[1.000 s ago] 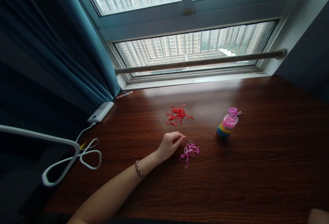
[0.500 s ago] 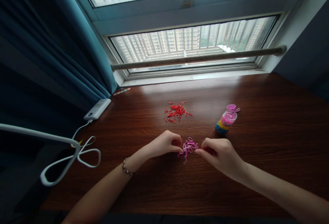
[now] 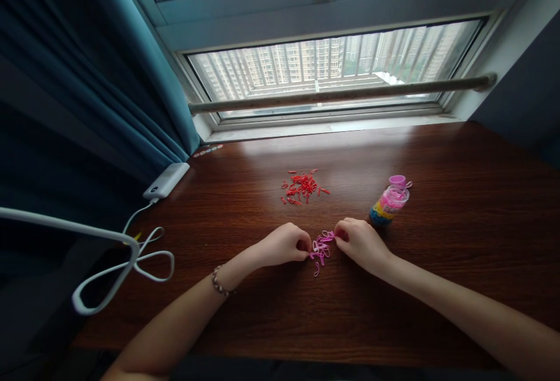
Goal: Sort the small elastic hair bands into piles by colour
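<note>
A small heap of pink rubber bands lies on the brown wooden table between my hands. At its left edge, my left hand pinches thumb and fingertips together on a pink band. My right hand is closed in a pinch at the upper right edge of the heap, with a pink band at its fingertips. One loose pink band lies just below the heap. Farther back is a scattered pile of red rubber bands. To the right stands a clear jar holding pink, yellow and blue layers.
Behind the jar sits a pink lid with a loop. A white power bank with a cable is at the left, beside the blue curtain. A metal rail crosses the window at the table's back.
My right hand has shifted up and left, to the upper right of the pink heap. The heap looks rearranged, and one band now lies apart below it. The view has tilted slightly.
</note>
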Demonstrator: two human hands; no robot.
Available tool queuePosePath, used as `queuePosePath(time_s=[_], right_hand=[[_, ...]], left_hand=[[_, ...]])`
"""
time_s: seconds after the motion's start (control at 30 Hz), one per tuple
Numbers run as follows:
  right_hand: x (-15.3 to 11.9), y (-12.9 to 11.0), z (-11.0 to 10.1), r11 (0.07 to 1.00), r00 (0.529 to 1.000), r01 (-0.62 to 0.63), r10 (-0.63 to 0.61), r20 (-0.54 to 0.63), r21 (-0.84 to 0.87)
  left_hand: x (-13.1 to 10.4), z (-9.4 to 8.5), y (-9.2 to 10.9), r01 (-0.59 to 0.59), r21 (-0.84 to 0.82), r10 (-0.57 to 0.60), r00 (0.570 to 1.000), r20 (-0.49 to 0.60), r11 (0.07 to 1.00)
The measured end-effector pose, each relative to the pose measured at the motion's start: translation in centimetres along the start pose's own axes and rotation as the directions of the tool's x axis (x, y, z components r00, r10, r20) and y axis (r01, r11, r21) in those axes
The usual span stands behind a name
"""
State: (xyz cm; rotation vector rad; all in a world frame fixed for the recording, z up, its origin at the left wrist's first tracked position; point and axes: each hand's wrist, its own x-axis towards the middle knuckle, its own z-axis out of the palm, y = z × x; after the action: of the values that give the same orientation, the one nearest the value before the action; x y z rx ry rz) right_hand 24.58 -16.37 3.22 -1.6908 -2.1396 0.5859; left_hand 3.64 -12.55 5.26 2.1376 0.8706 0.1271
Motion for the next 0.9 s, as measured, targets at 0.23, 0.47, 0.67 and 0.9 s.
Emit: queuePosePath(time_s=[0.23,0.47,0.67,0.9], right_hand=[[0.7,-0.1,0.8,0.992,0.995,0.102,-0.102,-0.003,0.081],[0.1,-1.3,1.1,0.975,0.985,0.165,-0.171,0.028,0.147],[0.0,-1.8,1.3,0.986,0.984,0.164,-0.166,0.065,0.042],[0.6,-2.2,1.2,0.994,0.993,0.108,-0.107,0.039,-0.013]], left_hand=[[0.7,0.5,-1.1,-0.037,0.025,0.039,0.994,-0.099,0.999],[1.0,1.2,-1.4,-0.052,0.143,0.086,0.965,-0.248,0.988],[1.2,2.2,-1.7,-0.082,0.180,0.136,0.941,-0.310,0.980],[1.2,2.5,-1.6,-0.117,0.118,0.153,0.917,-0.367,0.986]])
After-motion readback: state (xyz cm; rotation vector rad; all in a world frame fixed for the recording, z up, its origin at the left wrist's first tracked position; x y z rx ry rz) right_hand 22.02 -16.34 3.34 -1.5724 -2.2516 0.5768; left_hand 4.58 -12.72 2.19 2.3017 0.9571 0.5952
